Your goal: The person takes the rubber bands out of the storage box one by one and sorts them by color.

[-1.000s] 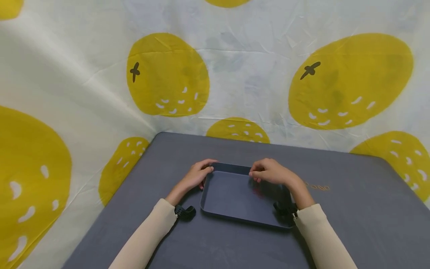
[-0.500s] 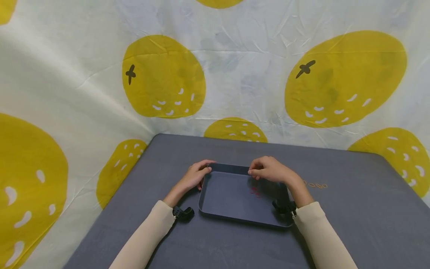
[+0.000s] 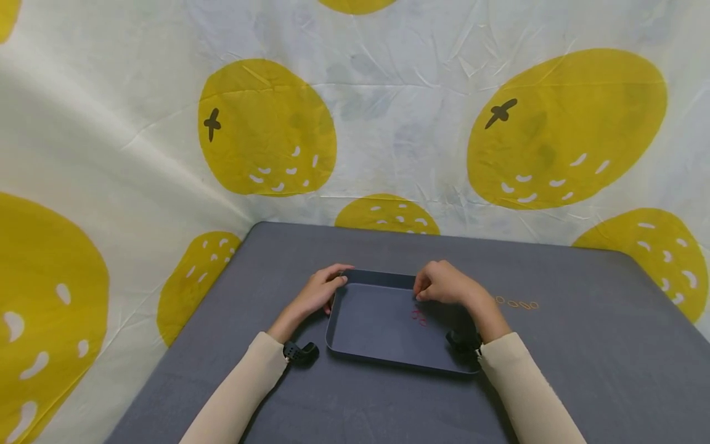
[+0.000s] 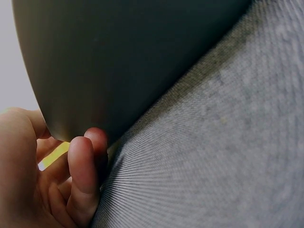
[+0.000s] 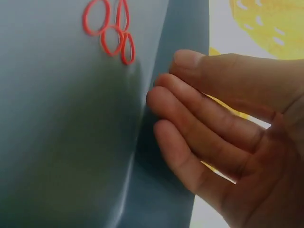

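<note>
Right hand [image 3: 444,285] lower over tray [image 3: 366,327]

Soft light fills the head view, a pale sheen streaking the white cloth with yellow ovals [image 3: 383,135]. The right wrist view looks hazy, a broad shadow dimming the dark grey rectangular tray [image 5: 61,128].

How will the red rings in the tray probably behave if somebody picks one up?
The red rings look like thin bands, so each is probably very light. Some loops look round and others narrow, which may mean they are floppy. Lying on the floor of the tray, they seem unlikely to roll.
</note>
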The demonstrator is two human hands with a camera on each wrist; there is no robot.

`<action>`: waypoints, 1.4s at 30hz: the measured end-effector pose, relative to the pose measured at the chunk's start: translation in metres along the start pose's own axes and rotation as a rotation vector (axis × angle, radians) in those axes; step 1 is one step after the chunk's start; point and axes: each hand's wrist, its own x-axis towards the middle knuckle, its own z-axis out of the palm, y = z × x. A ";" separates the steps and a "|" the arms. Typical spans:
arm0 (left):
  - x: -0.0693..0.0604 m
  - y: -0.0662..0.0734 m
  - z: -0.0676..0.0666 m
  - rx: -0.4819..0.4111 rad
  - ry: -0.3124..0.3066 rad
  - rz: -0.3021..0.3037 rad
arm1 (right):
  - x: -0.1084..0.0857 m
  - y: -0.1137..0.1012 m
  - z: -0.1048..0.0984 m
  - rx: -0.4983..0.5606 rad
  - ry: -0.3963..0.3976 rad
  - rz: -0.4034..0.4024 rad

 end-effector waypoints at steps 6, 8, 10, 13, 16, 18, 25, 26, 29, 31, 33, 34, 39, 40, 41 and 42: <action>0.001 0.001 0.001 -0.006 0.005 0.003 | 0.002 0.001 0.004 -0.014 -0.016 -0.001; 0.001 0.001 0.001 -0.003 0.007 0.000 | 0.002 0.002 0.006 -0.005 -0.023 0.009; 0.001 0.001 0.001 -0.002 0.009 -0.003 | 0.002 0.003 0.008 0.005 -0.028 0.017; 0.001 0.000 0.000 0.003 0.009 0.001 | 0.003 0.003 0.011 0.015 -0.034 0.023; 0.001 0.000 -0.001 0.004 0.011 0.009 | 0.004 0.004 0.012 0.013 -0.037 0.021; 0.001 0.000 -0.001 0.010 0.014 0.011 | 0.004 0.005 0.012 0.013 -0.040 0.023; 0.000 -0.001 -0.002 0.008 0.020 0.011 | 0.005 0.003 0.011 -0.006 -0.044 0.003; 0.000 -0.001 -0.003 0.007 0.020 0.011 | 0.005 0.003 0.011 -0.010 -0.044 0.004; 0.000 -0.001 -0.003 0.007 0.017 0.010 | 0.003 0.002 0.008 -0.005 -0.038 0.005; -0.001 -0.001 -0.002 0.005 0.016 0.009 | 0.001 0.002 0.004 0.009 -0.028 0.014; 0.000 -0.001 -0.002 0.005 0.014 0.010 | -0.002 0.000 -0.001 0.028 -0.015 0.026; 0.000 -0.001 -0.002 0.005 0.013 0.009 | -0.004 -0.001 -0.004 0.040 -0.008 0.033; 0.000 -0.001 -0.001 0.005 0.008 0.003 | -0.015 -0.004 -0.015 0.071 0.023 0.030; 0.000 -0.001 -0.001 0.005 0.008 0.002 | -0.017 -0.005 -0.017 0.077 0.031 0.029; 0.000 -0.001 0.000 0.005 0.006 0.002 | -0.020 -0.005 -0.020 0.081 0.042 0.026; 0.000 -0.002 0.000 0.005 0.004 0.001 | -0.023 -0.005 -0.022 0.088 0.054 0.028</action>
